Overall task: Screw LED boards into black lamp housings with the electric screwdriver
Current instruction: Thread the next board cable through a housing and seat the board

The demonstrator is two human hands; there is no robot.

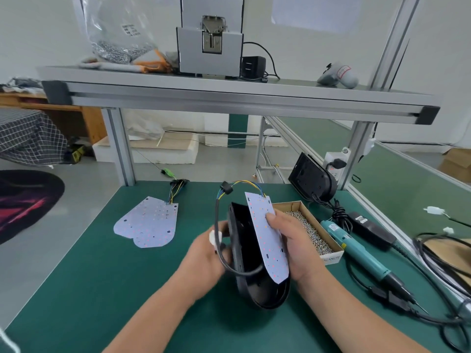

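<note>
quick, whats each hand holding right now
Left hand: grips the edge of the black plastic lamp housing.
Right hand: holds the white round-ended LED board, thumb on its face.

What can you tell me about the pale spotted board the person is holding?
The LED board is a thin, pale lilac sheet, square at the top and rounded at the bottom, dotted with small red and orange spots and dark holes. Coloured wires leave its top edge. The right hand grips it, tilted on edge against the open black housing, which the left hand holds.
</note>
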